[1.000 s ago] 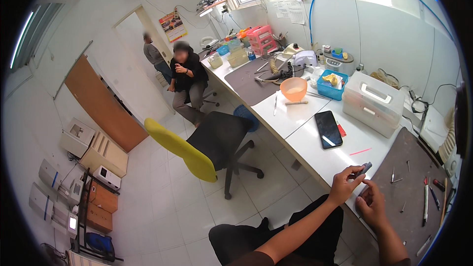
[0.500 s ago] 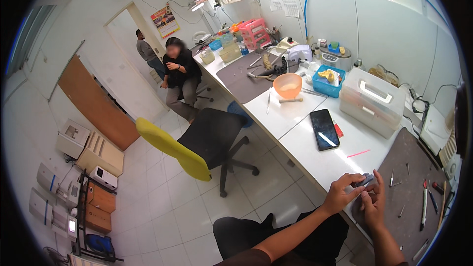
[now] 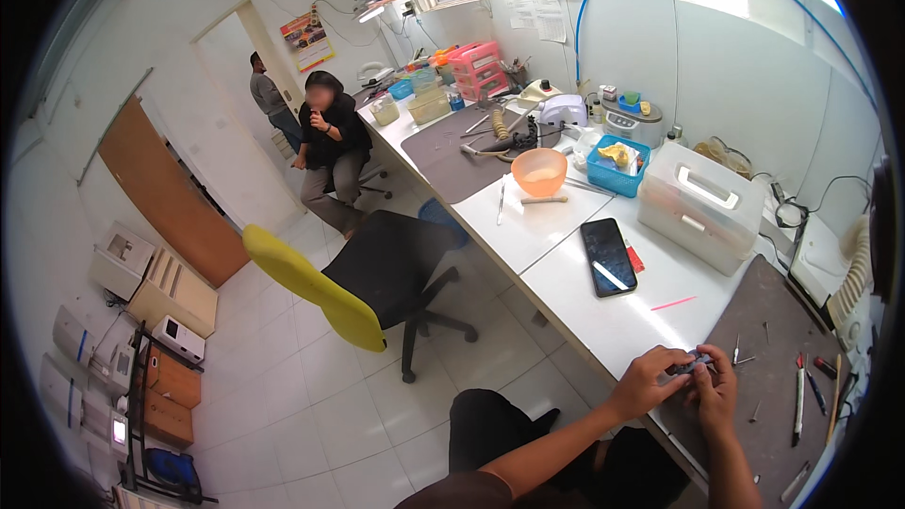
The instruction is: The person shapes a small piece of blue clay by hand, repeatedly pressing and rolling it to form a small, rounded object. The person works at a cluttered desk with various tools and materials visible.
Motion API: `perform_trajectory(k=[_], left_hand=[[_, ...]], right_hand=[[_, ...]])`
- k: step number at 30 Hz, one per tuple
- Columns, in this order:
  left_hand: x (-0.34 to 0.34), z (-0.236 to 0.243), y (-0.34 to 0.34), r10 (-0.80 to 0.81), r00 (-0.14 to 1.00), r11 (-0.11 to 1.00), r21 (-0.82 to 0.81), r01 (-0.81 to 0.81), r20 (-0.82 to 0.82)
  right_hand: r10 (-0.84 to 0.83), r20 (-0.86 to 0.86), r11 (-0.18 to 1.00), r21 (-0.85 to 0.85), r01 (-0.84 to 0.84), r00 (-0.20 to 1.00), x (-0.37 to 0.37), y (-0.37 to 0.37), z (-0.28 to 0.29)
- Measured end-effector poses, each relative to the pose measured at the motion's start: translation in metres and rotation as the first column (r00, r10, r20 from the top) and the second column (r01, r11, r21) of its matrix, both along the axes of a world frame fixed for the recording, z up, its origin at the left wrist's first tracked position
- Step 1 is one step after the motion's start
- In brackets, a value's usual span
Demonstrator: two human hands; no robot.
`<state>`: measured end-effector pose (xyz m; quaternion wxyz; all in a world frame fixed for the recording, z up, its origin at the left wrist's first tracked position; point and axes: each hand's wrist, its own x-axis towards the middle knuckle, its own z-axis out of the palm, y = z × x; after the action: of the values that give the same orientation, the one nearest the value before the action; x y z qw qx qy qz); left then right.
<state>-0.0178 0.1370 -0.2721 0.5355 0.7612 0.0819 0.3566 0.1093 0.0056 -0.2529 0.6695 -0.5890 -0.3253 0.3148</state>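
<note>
Above the near edge of the bench, both of my hands meet around a small grey-blue piece (image 3: 695, 363). Its exact kind is too small and too covered by fingers to make out. My left hand (image 3: 650, 383) grips it from the left with bent fingers and thumb. From the right, my right hand (image 3: 714, 396) closes on the same piece, its thumb pressed near the lower side. Just beyond my right fingers, slim metal tools (image 3: 736, 351) lie on the brown mat (image 3: 754, 316).
A black phone (image 3: 608, 254) and a pink stick (image 3: 674, 303) lie left of the mat. Behind them stand a clear lidded box (image 3: 699, 212), a blue basket (image 3: 617, 174) and an orange bowl (image 3: 539, 175). A green-backed chair (image 3: 316, 287) and a seated person (image 3: 332, 137) are leftward.
The whole view has shifted slightly. My right fingers, stretched upward before, now curl in around the grey-blue piece, and both hands sit a little lower. The seated person's hand has risen toward the head.
</note>
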Motion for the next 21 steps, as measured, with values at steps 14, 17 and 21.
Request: perform_trajectory(k=[14,17,21], left_hand=[[0.002,0.008,0.007,-0.131,0.99,0.988,-0.093,0.126,-0.043],[0.002,0.006,0.006,-0.101,0.995,0.992,-0.082,0.099,-0.018],[0.002,0.005,0.005,-0.086,0.996,0.992,-0.086,0.088,0.025]], right_hand=[[0.022,0.039,0.999,-0.045,-0.021,0.999,0.01,-0.007,0.0],[0.027,0.039,0.999,-0.035,-0.026,0.999,0.008,-0.004,0.003],[0.026,0.008,1.0,-0.01,-0.026,1.0,0.005,-0.002,0.008]])
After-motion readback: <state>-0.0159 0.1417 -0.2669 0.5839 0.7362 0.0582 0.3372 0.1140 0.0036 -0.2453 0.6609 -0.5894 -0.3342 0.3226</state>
